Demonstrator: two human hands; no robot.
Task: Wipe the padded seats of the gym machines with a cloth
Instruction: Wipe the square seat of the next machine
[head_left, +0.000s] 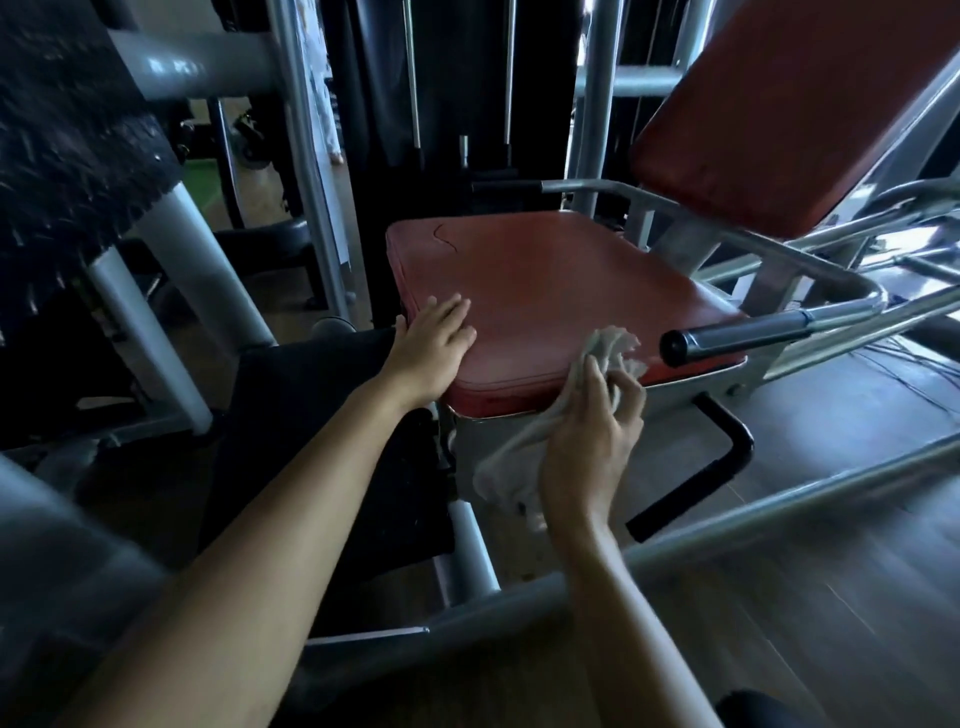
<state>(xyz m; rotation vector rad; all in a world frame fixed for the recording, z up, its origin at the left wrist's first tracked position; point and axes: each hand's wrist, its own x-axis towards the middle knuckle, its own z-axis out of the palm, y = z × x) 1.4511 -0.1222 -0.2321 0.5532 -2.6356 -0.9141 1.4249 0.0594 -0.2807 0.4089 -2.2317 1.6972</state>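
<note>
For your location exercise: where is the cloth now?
Head view, right of centre: cloth gripped in the right hand, on the near right corner of the red seat.

two hands, one cloth, one seat, one backrest.

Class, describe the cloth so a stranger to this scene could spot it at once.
Find the red padded seat at the centre. At its near right corner the right hand grips a crumpled cloth, its tail hanging below. Unlike the smooth seat and the bare left hand, it is pale, rumpled fabric.
</note>
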